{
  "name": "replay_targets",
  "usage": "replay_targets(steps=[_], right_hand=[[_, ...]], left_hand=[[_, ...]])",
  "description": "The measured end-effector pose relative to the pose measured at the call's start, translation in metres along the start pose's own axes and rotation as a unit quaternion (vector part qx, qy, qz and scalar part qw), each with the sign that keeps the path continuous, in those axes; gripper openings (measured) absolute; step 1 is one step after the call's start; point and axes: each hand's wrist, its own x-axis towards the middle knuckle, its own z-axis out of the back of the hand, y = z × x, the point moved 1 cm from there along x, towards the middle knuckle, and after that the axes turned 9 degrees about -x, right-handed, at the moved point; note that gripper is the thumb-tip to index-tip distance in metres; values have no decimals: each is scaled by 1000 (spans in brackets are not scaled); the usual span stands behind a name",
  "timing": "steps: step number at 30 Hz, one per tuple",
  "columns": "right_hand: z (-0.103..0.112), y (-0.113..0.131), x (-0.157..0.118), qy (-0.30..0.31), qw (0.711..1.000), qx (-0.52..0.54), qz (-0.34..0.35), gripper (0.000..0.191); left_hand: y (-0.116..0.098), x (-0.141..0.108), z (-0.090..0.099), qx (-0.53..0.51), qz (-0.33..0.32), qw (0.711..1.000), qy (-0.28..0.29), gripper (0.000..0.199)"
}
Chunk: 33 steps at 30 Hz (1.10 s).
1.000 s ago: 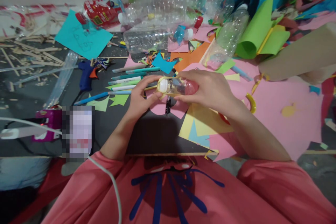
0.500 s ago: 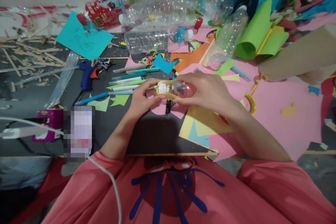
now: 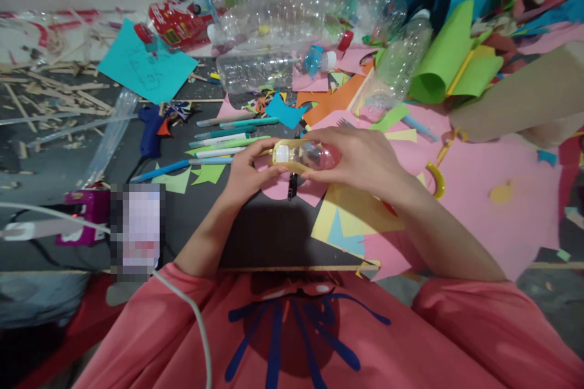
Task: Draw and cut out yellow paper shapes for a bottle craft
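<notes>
A small clear bottle (image 3: 310,155) with a white cap and a reddish base lies sideways between my hands, above the table. Yellow paper (image 3: 295,166) runs along its sides and around the cap end. My left hand (image 3: 249,173) pinches the yellow paper at the cap end with thumb and fingers. Wrapped over the base end is my right hand (image 3: 358,158), its thumb along the near side. Under the bottle, a black pen (image 3: 292,185) lies on pink paper, partly hidden.
Markers (image 3: 228,143) and a blue glue gun (image 3: 149,130) lie left of my hands. Large clear bottles (image 3: 255,70) stretch across the back. Yellow sheets (image 3: 365,213), pink paper (image 3: 497,194) and yellow-handled scissors (image 3: 435,179) are on the right. A phone (image 3: 141,228) sits front left.
</notes>
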Motion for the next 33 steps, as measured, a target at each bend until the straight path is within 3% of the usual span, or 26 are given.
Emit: replay_targets(steps=[8,16,23,33], right_hand=[[1,0,1,16,1000,0,2,50],[1,2,1,31,999,-17,2,52],[0,2,1,24,998,-56,5,78],[4,3,0,34,999,-36,8,68]], left_hand=[[-11,0,-6,22,-23,999,19,54],[-8,1,-6,10,-15,1000,24,56],[-12,3,-9,5,-9,1000,15,55],[-9,2,-9,-43,-18,999,15,51]])
